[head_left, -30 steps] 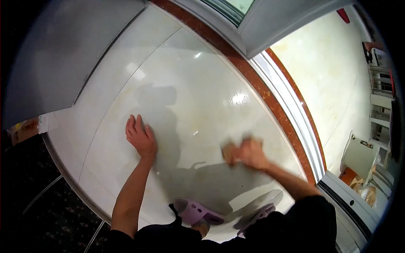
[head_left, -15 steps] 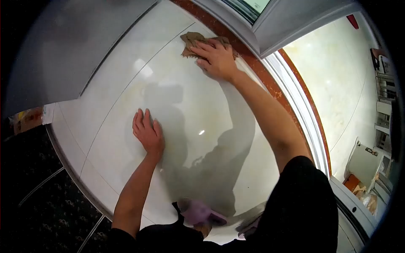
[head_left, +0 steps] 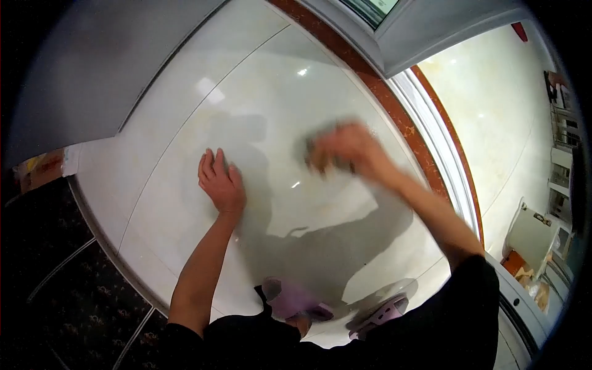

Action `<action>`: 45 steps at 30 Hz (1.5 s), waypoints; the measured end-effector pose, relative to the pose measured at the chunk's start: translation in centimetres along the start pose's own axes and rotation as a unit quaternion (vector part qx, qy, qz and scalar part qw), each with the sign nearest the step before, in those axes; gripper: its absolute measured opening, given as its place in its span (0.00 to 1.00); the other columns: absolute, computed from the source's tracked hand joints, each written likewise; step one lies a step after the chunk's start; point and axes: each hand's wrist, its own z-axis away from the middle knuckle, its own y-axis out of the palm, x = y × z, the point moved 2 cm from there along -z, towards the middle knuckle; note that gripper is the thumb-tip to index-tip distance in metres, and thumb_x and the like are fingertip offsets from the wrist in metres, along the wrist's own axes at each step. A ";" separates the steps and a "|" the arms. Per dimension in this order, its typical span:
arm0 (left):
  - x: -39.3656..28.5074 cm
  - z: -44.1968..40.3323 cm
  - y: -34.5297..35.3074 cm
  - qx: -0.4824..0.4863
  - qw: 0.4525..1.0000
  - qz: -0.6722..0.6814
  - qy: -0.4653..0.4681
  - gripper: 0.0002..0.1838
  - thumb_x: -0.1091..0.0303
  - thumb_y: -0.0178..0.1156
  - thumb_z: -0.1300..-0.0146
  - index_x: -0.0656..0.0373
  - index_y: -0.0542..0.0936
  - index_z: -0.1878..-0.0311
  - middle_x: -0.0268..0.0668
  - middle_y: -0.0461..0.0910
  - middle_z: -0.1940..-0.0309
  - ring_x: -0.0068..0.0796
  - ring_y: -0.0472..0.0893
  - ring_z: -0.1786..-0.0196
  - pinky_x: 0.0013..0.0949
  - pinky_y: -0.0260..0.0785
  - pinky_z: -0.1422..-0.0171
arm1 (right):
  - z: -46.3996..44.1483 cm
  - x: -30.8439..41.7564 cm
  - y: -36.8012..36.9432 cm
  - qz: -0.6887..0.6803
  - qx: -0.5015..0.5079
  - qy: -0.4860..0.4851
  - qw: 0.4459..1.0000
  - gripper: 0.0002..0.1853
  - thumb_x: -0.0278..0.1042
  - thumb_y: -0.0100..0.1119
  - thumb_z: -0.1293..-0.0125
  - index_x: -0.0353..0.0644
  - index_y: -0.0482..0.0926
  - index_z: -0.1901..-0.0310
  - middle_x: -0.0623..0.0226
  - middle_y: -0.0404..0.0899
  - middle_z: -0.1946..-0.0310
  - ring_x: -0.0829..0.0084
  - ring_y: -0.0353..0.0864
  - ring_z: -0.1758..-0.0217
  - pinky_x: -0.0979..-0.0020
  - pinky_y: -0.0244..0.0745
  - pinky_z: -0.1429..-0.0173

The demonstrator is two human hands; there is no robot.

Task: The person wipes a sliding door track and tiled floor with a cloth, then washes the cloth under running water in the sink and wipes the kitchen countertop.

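My left hand [head_left: 222, 184] rests flat on the pale tiled floor [head_left: 166, 203], fingers apart, with nothing in it. To its right, my right hand [head_left: 351, 148] is smeared by motion over the middle of the floor. A brown cloth [head_left: 320, 157], crumpled and blurred, shows under and beside its fingers. Whether the cloth touches the floor at this instant is hard to tell.
Purple slippers [head_left: 383, 314] are on my feet at the bottom. A grey panel [head_left: 92, 68] stands at upper left, above a dark patterned surface [head_left: 49, 265]. A red-brown border [head_left: 394, 114] and white door track [head_left: 435, 129] curve along the right.
From near the upper border, my right hand has come back down toward the middle of the floor with the cloth. My left hand has stayed flat, with only a slight shift in view.
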 end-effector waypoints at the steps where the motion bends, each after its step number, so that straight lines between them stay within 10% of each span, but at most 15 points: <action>1: 0.0 0.2 0.1 0.001 1.000 -0.003 -0.004 0.24 0.64 0.52 0.32 0.57 0.71 0.34 0.45 0.63 0.30 0.48 0.59 0.27 0.52 0.50 0.28 | -2.5 -3.7 -2.2 0.279 -0.051 -0.016 0.959 0.15 0.32 0.53 0.34 0.53 0.80 0.47 0.72 0.82 0.49 0.63 0.76 0.43 0.55 0.64 0.40; 4: -0.1 0.3 0.0 -0.005 1.000 0.002 0.002 0.24 0.65 0.53 0.33 0.57 0.71 0.34 0.46 0.63 0.30 0.48 0.59 0.27 0.53 0.50 0.28 | -7.8 -8.9 -2.1 0.539 -0.251 0.032 0.803 0.16 0.37 0.54 0.32 0.65 0.79 0.44 0.78 0.78 0.41 0.61 0.71 0.39 0.50 0.64 0.43; 6: 0.1 0.3 0.1 -0.003 1.000 0.000 -0.005 0.24 0.65 0.53 0.34 0.56 0.71 0.34 0.46 0.64 0.30 0.47 0.59 0.27 0.53 0.50 0.28 | -7.9 -7.5 2.0 0.494 -0.231 0.049 0.837 0.16 0.37 0.57 0.35 0.65 0.80 0.46 0.78 0.78 0.41 0.62 0.72 0.40 0.51 0.65 0.44; 11: 0.3 0.2 0.0 0.002 1.000 0.011 -0.008 0.24 0.66 0.54 0.34 0.56 0.71 0.34 0.45 0.64 0.30 0.47 0.59 0.27 0.52 0.50 0.28 | 4.3 1.0 14.8 0.358 0.169 0.199 0.897 0.18 0.39 0.57 0.37 0.64 0.81 0.45 0.67 0.77 0.54 0.59 0.72 0.45 0.55 0.68 0.52; 13: 0.5 0.1 0.0 0.004 1.000 0.005 -0.007 0.25 0.66 0.54 0.35 0.57 0.70 0.33 0.44 0.63 0.29 0.47 0.59 0.27 0.51 0.49 0.27 | 15.7 -2.0 19.2 0.285 0.178 -0.003 0.942 0.11 0.40 0.57 0.38 0.62 0.85 0.56 0.72 0.81 0.49 0.65 0.72 0.41 0.61 0.64 0.46; 15: 0.4 -0.2 -0.3 0.000 1.000 0.023 -0.006 0.26 0.66 0.54 0.35 0.57 0.70 0.33 0.45 0.63 0.29 0.47 0.59 0.27 0.51 0.48 0.27 | 13.7 -0.7 16.8 0.075 0.062 0.076 0.992 0.10 0.39 0.52 0.34 0.59 0.85 0.57 0.80 0.83 0.51 0.68 0.75 0.46 0.63 0.63 0.46; 20: 0.5 0.1 -0.7 0.001 0.997 0.069 -0.018 0.26 0.66 0.54 0.35 0.58 0.68 0.33 0.44 0.62 0.29 0.47 0.59 0.27 0.50 0.48 0.26 | -7.5 -3.3 2.4 0.242 -0.139 0.056 0.959 0.18 0.31 0.53 0.31 0.50 0.78 0.41 0.63 0.78 0.41 0.60 0.70 0.38 0.56 0.61 0.36; 24: 0.7 -0.1 -1.3 -0.019 0.989 0.144 -0.025 0.28 0.70 0.53 0.37 0.61 0.66 0.32 0.47 0.61 0.30 0.49 0.59 0.28 0.50 0.48 0.26 | -16.4 -9.8 5.0 0.539 -0.171 0.102 0.818 0.25 0.52 0.52 0.31 0.70 0.70 0.32 0.81 0.64 0.28 0.58 0.60 0.27 0.42 0.54 0.35; 30: 2.6 0.1 -1.0 -0.120 0.902 0.397 -0.121 0.27 0.74 0.49 0.35 0.63 0.64 0.32 0.46 0.65 0.34 0.40 0.64 0.31 0.38 0.56 0.29 | -8.5 -6.7 14.6 0.478 -0.003 -0.071 0.876 0.20 0.44 0.60 0.37 0.69 0.79 0.43 0.84 0.74 0.37 0.65 0.67 0.33 0.48 0.63 0.41; 32: 3.6 0.7 -1.0 -0.106 0.849 0.487 -0.178 0.26 0.75 0.48 0.33 0.63 0.64 0.32 0.44 0.67 0.36 0.35 0.66 0.34 0.36 0.59 0.31 | -1.9 -3.3 16.7 0.357 0.062 0.010 0.932 0.21 0.38 0.59 0.38 0.67 0.79 0.42 0.86 0.76 0.41 0.66 0.69 0.37 0.53 0.64 0.41; 34: 3.2 0.8 -1.2 -0.123 0.858 0.471 -0.163 0.23 0.74 0.48 0.32 0.63 0.66 0.33 0.41 0.69 0.38 0.31 0.69 0.39 0.35 0.60 0.33 | 4.6 -1.5 20.2 0.406 0.298 0.176 0.845 0.20 0.36 0.60 0.40 0.66 0.81 0.46 0.86 0.77 0.45 0.66 0.69 0.39 0.54 0.63 0.39; 35: 3.1 1.0 -1.2 -0.123 0.871 0.450 -0.155 0.23 0.74 0.48 0.32 0.63 0.67 0.34 0.41 0.69 0.39 0.31 0.69 0.39 0.35 0.61 0.34 | 8.3 -0.6 19.7 0.302 0.300 0.097 0.900 0.18 0.34 0.60 0.40 0.66 0.83 0.49 0.86 0.78 0.46 0.67 0.69 0.39 0.54 0.62 0.38; 39: 3.2 0.8 -0.2 -0.130 0.888 0.422 -0.131 0.20 0.73 0.47 0.32 0.64 0.70 0.37 0.41 0.70 0.40 0.32 0.70 0.43 0.35 0.62 0.36 | 4.7 1.3 12.8 0.125 0.097 -0.022 0.987 0.11 0.29 0.58 0.43 0.61 0.83 0.62 0.81 0.82 0.54 0.71 0.74 0.48 0.58 0.61 0.40; 43: 2.2 0.8 -0.6 -0.096 0.915 0.378 -0.103 0.20 0.76 0.43 0.32 0.66 0.69 0.37 0.45 0.66 0.37 0.38 0.67 0.34 0.39 0.58 0.28 | -5.8 -2.3 3.3 0.403 -0.108 0.024 0.909 0.20 0.23 0.59 0.49 0.61 0.83 0.56 0.80 0.79 0.58 0.66 0.71 0.46 0.58 0.60 0.44; 45: 2.5 0.9 -0.3 -0.088 0.931 0.344 -0.078 0.20 0.75 0.43 0.31 0.67 0.68 0.37 0.46 0.64 0.36 0.39 0.66 0.34 0.39 0.58 0.28 | -7.7 -8.2 0.1 0.475 -0.134 0.053 0.868 0.20 0.29 0.56 0.36 0.60 0.79 0.43 0.77 0.78 0.44 0.67 0.68 0.34 0.55 0.58 0.38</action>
